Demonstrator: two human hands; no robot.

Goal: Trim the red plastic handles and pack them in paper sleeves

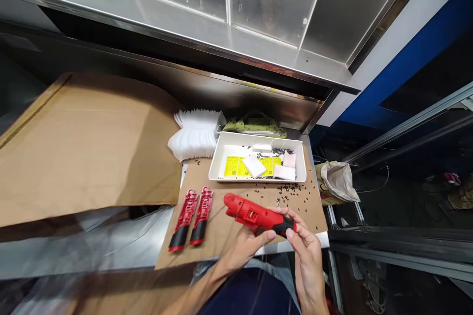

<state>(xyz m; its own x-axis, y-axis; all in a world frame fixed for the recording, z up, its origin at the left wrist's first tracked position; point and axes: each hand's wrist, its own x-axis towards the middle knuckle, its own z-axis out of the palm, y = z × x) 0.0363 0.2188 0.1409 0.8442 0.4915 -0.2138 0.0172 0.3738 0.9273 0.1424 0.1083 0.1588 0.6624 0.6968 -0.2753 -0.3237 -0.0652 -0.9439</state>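
Both my hands hold a red and black plastic tool housing [249,210] above the cardboard-covered bench. My left hand [249,246] grips it from below near its middle, thumb along the near side. My right hand [305,238] has its fingers closed around the black end at the right. Further left, two similar housing halves, one [184,219] beside another [201,215], lie with their ribbed red insides facing up. Small black pieces [290,188] are scattered on the cardboard past my right hand, near a few small metal parts [278,203].
A white tray [213,170] holds yellow labels, pale blocks and more black pieces. Behind it lies a green patterned pouch [254,125]. White foam sheets [195,140] are stacked beside a large cardboard box [92,142]. An open paper bag [336,182] hangs at the bench's right edge.
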